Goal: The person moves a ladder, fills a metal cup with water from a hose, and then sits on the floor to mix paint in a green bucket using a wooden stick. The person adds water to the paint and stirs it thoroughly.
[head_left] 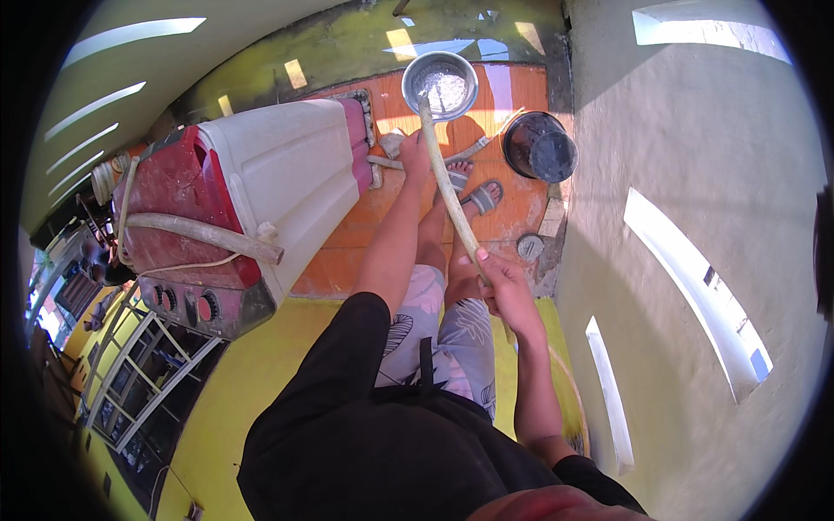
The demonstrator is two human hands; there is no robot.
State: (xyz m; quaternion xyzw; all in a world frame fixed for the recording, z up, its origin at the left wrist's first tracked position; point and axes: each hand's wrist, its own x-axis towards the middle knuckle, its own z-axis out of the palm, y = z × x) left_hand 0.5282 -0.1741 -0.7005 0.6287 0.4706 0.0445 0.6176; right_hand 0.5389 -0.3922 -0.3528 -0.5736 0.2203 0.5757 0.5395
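Observation:
A pale, stiff hose (pixel 445 184) slants down in front of me, its far end over the rim of a round metal basin (pixel 407 73). Inside the basin is something bright and shiny that looks like water. My left hand (pixel 415 156) grips the hose a short way below that end, its fingers partly hidden. Closer to my body, my right hand (pixel 506 291) is wrapped round the same hose, thumb on top. The hose's near part drops out of sight behind the right hand.
A twin-tub-style washing machine (pixel 278 165) with a red top stands at left, a grey hose (pixel 204 234) lying across it. A black bucket (pixel 540 148) sits by the right wall. Another hose (pixel 387 162) lies on the orange tiles near my sandalled feet. A round drain cover (pixel 530 247) is nearby.

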